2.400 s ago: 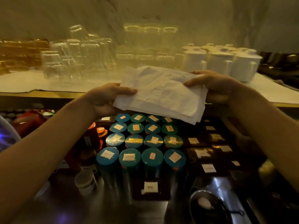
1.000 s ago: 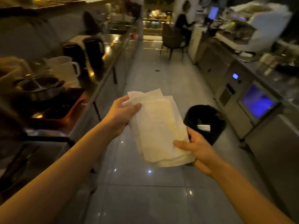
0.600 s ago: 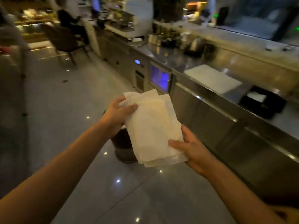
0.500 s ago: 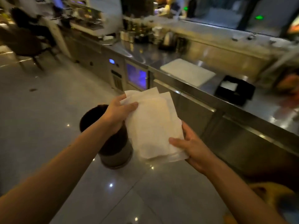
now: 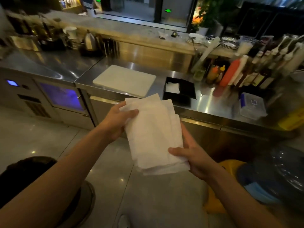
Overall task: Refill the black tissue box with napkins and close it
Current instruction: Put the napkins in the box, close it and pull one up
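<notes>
Head view, looking down past two bare forearms. Stack of white napkins (image 5: 154, 134) held in mid-air over the tiled floor, in front of a steel desk (image 5: 212, 104). Left hand (image 5: 117, 122) gripping the stack's upper left corner, fingers (image 5: 131, 112) closed over it. Right hand (image 5: 194, 157) supporting the lower right corner, thumb pressed on top. Black tissue box (image 5: 180, 90) standing open on the desk beyond the napkins, a few white napkins inside. White board (image 5: 125, 79) lying just left of the box. Sauce bottles (image 5: 230, 73) to its right.

Dim steel counter (image 5: 213, 104), glossy floor (image 5: 41, 137)
</notes>
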Demonstrator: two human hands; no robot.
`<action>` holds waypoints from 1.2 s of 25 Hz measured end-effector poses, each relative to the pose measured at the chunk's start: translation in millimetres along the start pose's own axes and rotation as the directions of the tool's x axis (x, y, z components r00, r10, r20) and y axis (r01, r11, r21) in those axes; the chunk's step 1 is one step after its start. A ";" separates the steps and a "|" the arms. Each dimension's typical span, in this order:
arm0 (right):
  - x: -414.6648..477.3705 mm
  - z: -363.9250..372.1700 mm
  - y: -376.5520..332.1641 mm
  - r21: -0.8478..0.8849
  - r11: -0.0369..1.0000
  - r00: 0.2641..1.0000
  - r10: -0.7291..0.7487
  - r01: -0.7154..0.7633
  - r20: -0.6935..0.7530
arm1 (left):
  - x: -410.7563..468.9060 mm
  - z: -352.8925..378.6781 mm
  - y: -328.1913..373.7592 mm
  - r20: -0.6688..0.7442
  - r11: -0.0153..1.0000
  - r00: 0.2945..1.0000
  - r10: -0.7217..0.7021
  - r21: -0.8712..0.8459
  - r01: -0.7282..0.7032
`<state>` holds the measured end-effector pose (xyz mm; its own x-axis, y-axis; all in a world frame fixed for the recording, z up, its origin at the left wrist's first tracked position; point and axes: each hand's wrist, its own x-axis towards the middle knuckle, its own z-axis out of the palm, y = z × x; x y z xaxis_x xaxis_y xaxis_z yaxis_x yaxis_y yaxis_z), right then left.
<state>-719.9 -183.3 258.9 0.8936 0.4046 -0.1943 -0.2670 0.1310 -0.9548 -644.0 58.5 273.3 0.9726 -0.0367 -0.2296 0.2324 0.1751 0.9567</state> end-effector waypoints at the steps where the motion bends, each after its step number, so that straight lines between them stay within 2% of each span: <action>1: 15.4 -2.0 -3.4 -0.003 1.000 1.000 0.002 -0.002 -0.019 | 18.9 -1.7 6.3 0.038 1.000 0.999 -0.007 -0.015 0.007; 5: 67.9 -15.7 -7.2 0.035 0.999 0.995 0.037 -0.034 -0.089 | 92.7 -2.4 16.5 0.221 0.999 0.974 -0.047 0.008 0.047; 9: 114.0 -51.5 -13.8 0.077 0.993 0.982 0.095 -0.083 -0.164 | 169.4 9.4 13.7 0.436 0.980 0.886 -0.158 -0.039 0.194; 15: 196.6 -149.2 -19.6 0.148 0.983 0.967 0.141 -0.111 -0.214 | 289.8 73.0 4.5 0.551 0.956 0.811 -0.196 -0.077 0.283; 18: 236.1 -202.5 -30.2 0.208 0.970 0.959 0.174 -0.128 -0.222 | 355.0 110.0 4.7 0.569 0.944 0.786 -0.240 -0.053 0.326; 22: 288.5 -259.7 -43.3 0.154 0.976 0.966 0.181 -0.153 -0.183 | 427.3 145.6 5.4 0.491 0.956 0.830 -0.265 0.026 0.291; 28: 362.1 -308.8 -38.9 0.160 0.968 0.969 0.212 -0.192 -0.122 | 516.1 149.9 -10.0 0.425 0.942 0.841 -0.334 0.125 0.311; 30: 387.6 -319.2 -38.6 0.149 0.967 0.963 0.228 -0.207 -0.145 | 544.5 148.2 -15.8 0.419 0.941 0.842 -0.339 0.129 0.314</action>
<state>-248.0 -320.4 148.6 0.8518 0.2881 -0.4375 -0.4964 0.1777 -0.8497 -117.3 -110.1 159.7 0.7426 -0.5028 -0.4425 0.5248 0.0264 0.8508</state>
